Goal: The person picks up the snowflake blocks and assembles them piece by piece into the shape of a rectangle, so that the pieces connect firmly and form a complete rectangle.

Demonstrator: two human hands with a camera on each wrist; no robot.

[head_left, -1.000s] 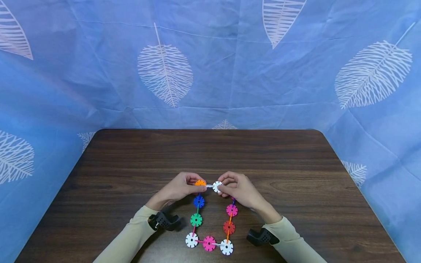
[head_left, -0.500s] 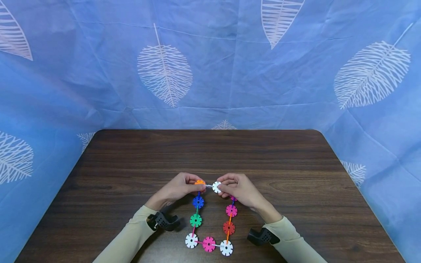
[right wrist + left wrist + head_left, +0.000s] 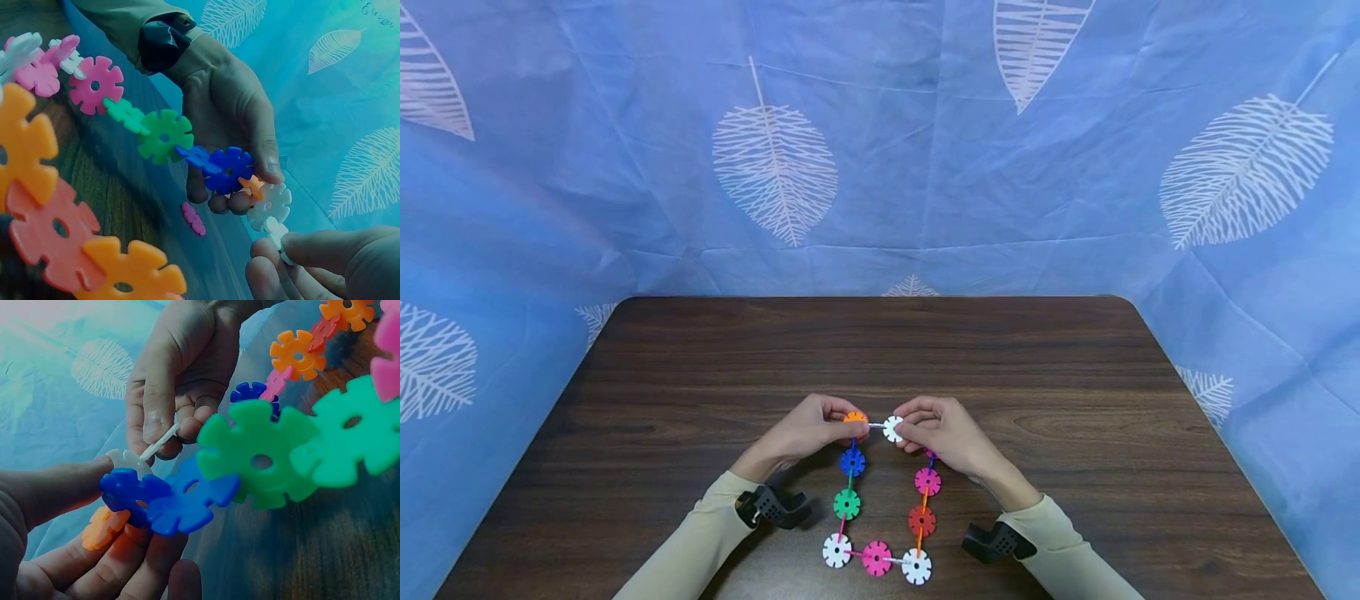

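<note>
My left hand (image 3: 808, 427) pinches an orange interlocking disc (image 3: 854, 419) between thumb and fingers at the far left corner of a chain of notched plastic discs. My right hand (image 3: 946, 435) pinches a white interlocking disc (image 3: 892, 429). Between the two, a white disc seen edge-on (image 3: 876, 426) bridges the gap; a paler white disc (image 3: 270, 206) shows by the left thumb in the right wrist view. Down the left side run a blue disc (image 3: 852, 462) and a green disc (image 3: 847, 504). The chain's upper right end is partly hidden under my right hand.
On the near side, a pink disc (image 3: 876, 558) sits between two white corner discs. A red disc (image 3: 922, 522) and a pink disc (image 3: 928, 481) form the right side. Beneath lies a dark wooden table (image 3: 880, 342), with a blue leaf-print cloth (image 3: 880, 167) behind.
</note>
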